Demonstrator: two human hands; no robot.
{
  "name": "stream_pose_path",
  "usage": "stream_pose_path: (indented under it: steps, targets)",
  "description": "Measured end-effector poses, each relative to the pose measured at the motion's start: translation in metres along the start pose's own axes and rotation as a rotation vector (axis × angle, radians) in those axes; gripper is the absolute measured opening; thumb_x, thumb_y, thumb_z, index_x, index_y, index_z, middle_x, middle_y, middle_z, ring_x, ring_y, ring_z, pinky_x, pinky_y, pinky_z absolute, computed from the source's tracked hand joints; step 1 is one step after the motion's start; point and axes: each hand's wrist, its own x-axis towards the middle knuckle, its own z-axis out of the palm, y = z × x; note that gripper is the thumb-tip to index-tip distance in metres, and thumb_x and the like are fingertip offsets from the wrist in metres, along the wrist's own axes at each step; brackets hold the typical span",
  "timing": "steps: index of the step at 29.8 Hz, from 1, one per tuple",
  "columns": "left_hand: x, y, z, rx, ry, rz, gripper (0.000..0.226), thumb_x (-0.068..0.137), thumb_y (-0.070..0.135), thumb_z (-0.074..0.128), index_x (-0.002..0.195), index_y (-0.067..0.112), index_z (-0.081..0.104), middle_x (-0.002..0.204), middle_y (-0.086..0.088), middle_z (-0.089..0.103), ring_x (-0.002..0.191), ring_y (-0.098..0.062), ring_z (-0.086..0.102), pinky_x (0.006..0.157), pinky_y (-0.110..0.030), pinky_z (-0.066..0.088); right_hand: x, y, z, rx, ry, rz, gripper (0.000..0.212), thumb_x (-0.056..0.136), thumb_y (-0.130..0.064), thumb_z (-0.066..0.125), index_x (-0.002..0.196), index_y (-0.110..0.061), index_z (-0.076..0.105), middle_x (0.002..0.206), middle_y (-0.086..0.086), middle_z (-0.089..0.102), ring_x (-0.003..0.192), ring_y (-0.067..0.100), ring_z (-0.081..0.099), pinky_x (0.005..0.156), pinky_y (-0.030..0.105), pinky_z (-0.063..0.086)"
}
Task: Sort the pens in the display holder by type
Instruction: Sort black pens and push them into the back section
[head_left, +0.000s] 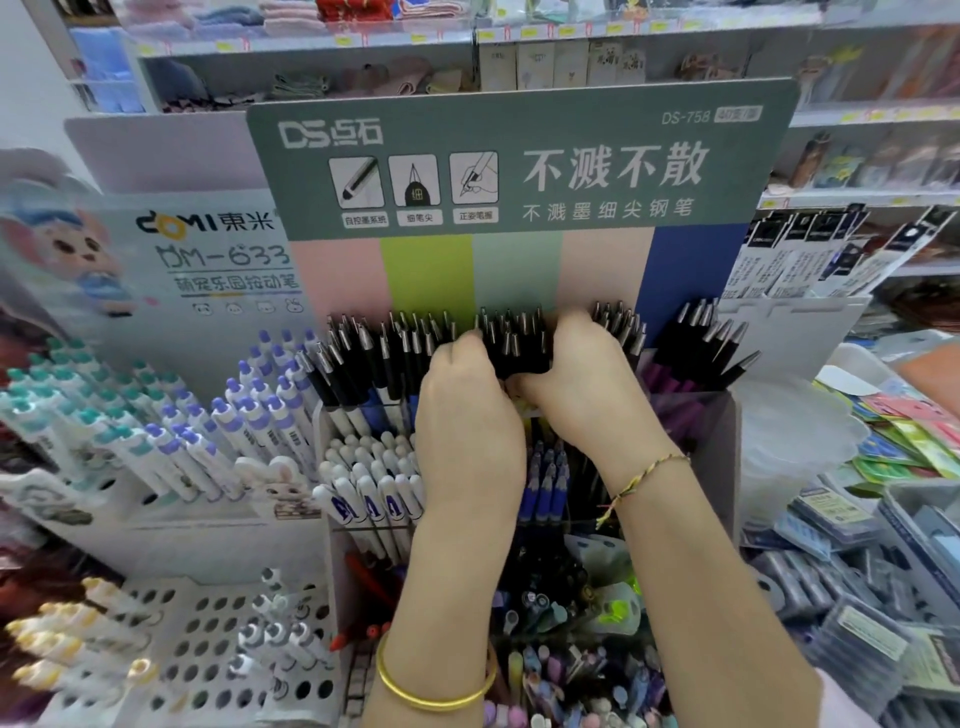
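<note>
Nearest, at the bottom centre of the frame, two bare forearms reach upward, one wearing a plain gold bangle (435, 686) and the other a braided thread bracelet (644, 475).

Filling the middle of the frame is the tall cardboard display holder (519, 130), with a grey-green printed header and pastel stripes beneath. To its left stands a white cartoon-rabbit pen stand (208, 249), packed with slanted white pens with purple caps (249, 410) and, further left, white pens with teal caps (67, 410). A white perforated plastic tray (208, 639) sits at lower left, only partly filled. Stacked clear-boxed stationery packs (831, 519) crowd the lower right, and blurred store shelves (311, 41) run along the top.

At the centre, the left hand (467, 410) and right hand (582, 384) are both clenched around a bunch of black pens with silver tips (514, 343), one on each side. The bunch stands upright in the holder's back row. More black silver-tipped pens (374, 348) stand in that row to either side. In the front compartments are white pens with blue print (374, 488), left of the arms, and blue-barrelled pens (545, 483) between the forearms. A few red pens (363, 577) lie lower down.
</note>
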Motion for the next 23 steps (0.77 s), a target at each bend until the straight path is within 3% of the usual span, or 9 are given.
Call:
stream_pose_path:
  steps: [8, 12, 14, 17, 23]
  targets:
    - [-0.005, 0.004, 0.007, -0.034, 0.014, 0.072, 0.055, 0.08, -0.01, 0.043, 0.133, 0.005, 0.05, 0.121, -0.018, 0.052, 0.107, -0.036, 0.05, 0.084, -0.039, 0.04, 0.003, -0.001, 0.003, -0.015, 0.008, -0.016, 0.028, 0.078, -0.011, 0.067, 0.1, -0.002, 0.052, 0.105, 0.02, 0.059, 0.095, 0.037, 0.058, 0.067, 0.029, 0.036]
    - [-0.002, 0.003, 0.009, -0.095, 0.017, 0.066, 0.058, 0.083, -0.011, 0.042, 0.138, 0.005, 0.046, 0.133, -0.016, 0.051, 0.122, -0.031, 0.047, 0.097, -0.03, 0.035, -0.002, -0.005, 0.001, 0.009, 0.026, -0.011, 0.025, 0.079, -0.004, 0.061, 0.099, -0.003, 0.046, 0.104, 0.021, 0.06, 0.098, 0.037, 0.057, 0.071, 0.033, 0.041]
    - [0.001, 0.003, 0.011, -0.131, -0.002, 0.037, 0.058, 0.083, -0.012, 0.042, 0.138, 0.005, 0.044, 0.133, -0.017, 0.052, 0.122, -0.032, 0.046, 0.102, -0.033, 0.035, -0.004, -0.007, 0.0, 0.019, 0.043, -0.015, 0.024, 0.08, -0.002, 0.058, 0.1, -0.003, 0.045, 0.104, 0.021, 0.061, 0.099, 0.037, 0.057, 0.072, 0.035, 0.04]
    - [0.006, 0.002, 0.012, -0.174, -0.024, 0.025, 0.056, 0.078, -0.013, 0.04, 0.131, 0.001, 0.047, 0.122, -0.019, 0.055, 0.113, -0.035, 0.049, 0.097, -0.043, 0.04, -0.006, -0.008, -0.001, 0.012, 0.038, -0.011, 0.024, 0.08, -0.001, 0.058, 0.102, -0.001, 0.046, 0.105, 0.02, 0.061, 0.101, 0.037, 0.057, 0.072, 0.035, 0.039]
    - [0.011, 0.002, 0.012, -0.078, -0.05, 0.086, 0.049, 0.077, -0.013, 0.041, 0.123, -0.003, 0.051, 0.117, -0.023, 0.051, 0.107, -0.04, 0.045, 0.088, -0.039, 0.038, -0.007, -0.005, 0.002, 0.03, 0.036, 0.015, 0.021, 0.082, 0.001, 0.058, 0.099, -0.002, 0.048, 0.109, 0.02, 0.059, 0.102, 0.037, 0.056, 0.07, 0.031, 0.034]
